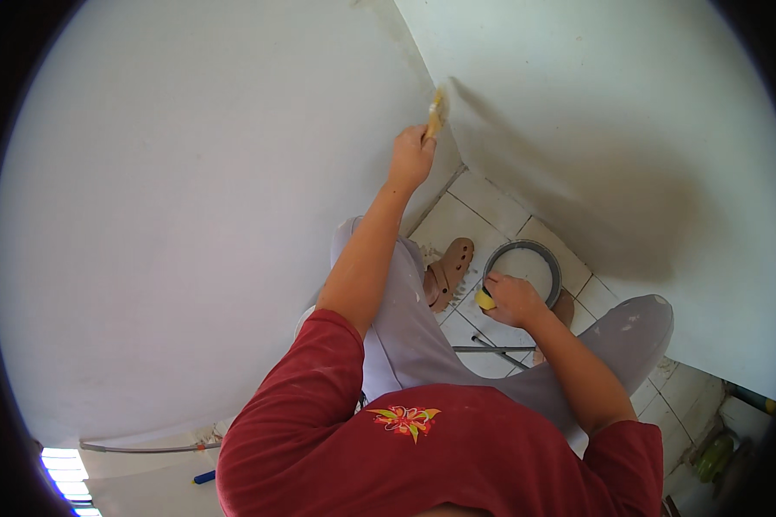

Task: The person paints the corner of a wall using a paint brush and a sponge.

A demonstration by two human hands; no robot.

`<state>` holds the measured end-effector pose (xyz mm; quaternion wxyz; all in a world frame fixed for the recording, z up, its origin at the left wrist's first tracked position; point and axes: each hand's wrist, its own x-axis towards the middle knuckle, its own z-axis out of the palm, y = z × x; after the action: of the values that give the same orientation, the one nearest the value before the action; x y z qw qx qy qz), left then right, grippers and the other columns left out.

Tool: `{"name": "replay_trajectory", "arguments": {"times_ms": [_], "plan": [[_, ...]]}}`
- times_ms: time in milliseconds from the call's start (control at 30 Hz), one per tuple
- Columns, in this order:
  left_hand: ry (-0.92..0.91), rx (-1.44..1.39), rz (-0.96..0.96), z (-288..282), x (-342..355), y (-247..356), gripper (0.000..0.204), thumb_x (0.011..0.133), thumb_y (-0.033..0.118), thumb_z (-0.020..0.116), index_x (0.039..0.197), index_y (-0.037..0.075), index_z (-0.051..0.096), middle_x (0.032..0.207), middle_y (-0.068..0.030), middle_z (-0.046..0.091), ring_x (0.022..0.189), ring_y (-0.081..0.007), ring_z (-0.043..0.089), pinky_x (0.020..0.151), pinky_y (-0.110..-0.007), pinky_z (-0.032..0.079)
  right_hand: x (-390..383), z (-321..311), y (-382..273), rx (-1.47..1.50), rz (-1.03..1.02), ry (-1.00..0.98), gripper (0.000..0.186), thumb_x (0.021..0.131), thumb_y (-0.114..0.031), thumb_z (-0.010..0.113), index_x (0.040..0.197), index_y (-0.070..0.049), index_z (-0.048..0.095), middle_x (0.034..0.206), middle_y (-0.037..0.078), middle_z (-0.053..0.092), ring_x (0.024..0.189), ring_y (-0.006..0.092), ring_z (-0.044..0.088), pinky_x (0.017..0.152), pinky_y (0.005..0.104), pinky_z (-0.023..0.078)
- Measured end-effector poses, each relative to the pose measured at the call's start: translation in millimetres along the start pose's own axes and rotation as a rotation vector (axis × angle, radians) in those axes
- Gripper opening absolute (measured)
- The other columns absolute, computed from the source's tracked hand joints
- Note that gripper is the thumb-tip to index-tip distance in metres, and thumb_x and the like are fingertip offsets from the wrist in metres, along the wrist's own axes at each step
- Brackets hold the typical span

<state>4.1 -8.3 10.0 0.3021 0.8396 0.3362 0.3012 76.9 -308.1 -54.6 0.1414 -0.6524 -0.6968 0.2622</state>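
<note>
Here, your left hand [412,157] wraps a slim, tan-handled brush [434,119] beyond the round, grey-rimmed bucket [554,269]; at its near-left rim, your curled right hand [516,301] grasps a yellow lump [485,300], perhaps sponge.

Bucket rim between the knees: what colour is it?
The bucket rim is grey, shown best in the head view.

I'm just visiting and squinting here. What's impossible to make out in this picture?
All in the head view:
- Yellow item: mostly covered by the right hand, so its full shape is hidden.
- Yellowish tool: its lower end is hidden inside the left hand.
- Green thing: too dark and blurred near the picture's rim to identify.
- Blue thing: too small to identify.
</note>
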Motion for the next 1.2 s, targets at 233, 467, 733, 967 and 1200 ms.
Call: {"name": "replay_trajectory", "arguments": {"times_ms": [233,467,733,967,1200], "plan": [[0.273,0.306,-0.064,31,25,-15,0.016,0.08,0.006,0.053,0.082,-0.01,0.056,0.081,-0.0285,0.056,0.08,-0.0443,0.056,0.073,-0.051,0.045,3,-4,3,0.007,0.034,0.004,0.034,0.069,-0.027,0.072,0.089,-0.002,0.06,0.096,0.012,0.057,0.087,0.0313,0.062,0.073,0.0417,0.052],[0.35,0.197,-0.24,63,57,11,0.016,0.079,0.005,0.052,0.084,-0.01,0.057,0.085,-0.0283,0.056,0.082,-0.0435,0.056,0.073,-0.05,0.046,3,-10,4,0.018,0.139,0.09,0.033,0.07,-0.028,0.069,0.088,-0.002,0.06,0.091,0.013,0.057,0.084,0.0322,0.063,0.071,0.0428,0.052],[0.254,-0.294,-0.382,53,69,16,0.02,0.076,0.007,0.055,0.064,-0.008,0.057,0.062,-0.0168,0.055,0.05,-0.0243,0.058,0.048,-0.037,0.043,0,-12,3,0.063,0.144,0.055,0.034,0.069,-0.027,0.07,0.089,-0.001,0.059,0.091,0.013,0.057,0.085,0.0329,0.062,0.072,0.0427,0.052],[-0.075,-0.42,-0.293,-7,36,32,0.024,0.083,0.006,0.056,0.102,-0.006,0.064,0.062,-0.0006,0.048,0.047,-0.0081,0.045,0.043,-0.023,0.034,0,-9,8,0.046,0.115,0.014,0.035,0.069,-0.028,0.072,0.089,-0.001,0.06,0.094,0.013,0.057,0.086,0.0327,0.062,0.074,0.0427,0.052],[-0.342,-0.415,-0.352,-32,9,25,0.032,0.085,0.007,0.058,0.115,-0.004,0.061,0.073,0.001,0.05,0.05,-0.0059,0.041,0.044,-0.023,0.03,-2,-7,4,0.025,0.049,-0.005,0.036,0.069,-0.028,0.073,0.091,-0.002,0.06,0.098,0.013,0.057,0.086,0.0325,0.063,0.074,0.0417,0.052]]}}
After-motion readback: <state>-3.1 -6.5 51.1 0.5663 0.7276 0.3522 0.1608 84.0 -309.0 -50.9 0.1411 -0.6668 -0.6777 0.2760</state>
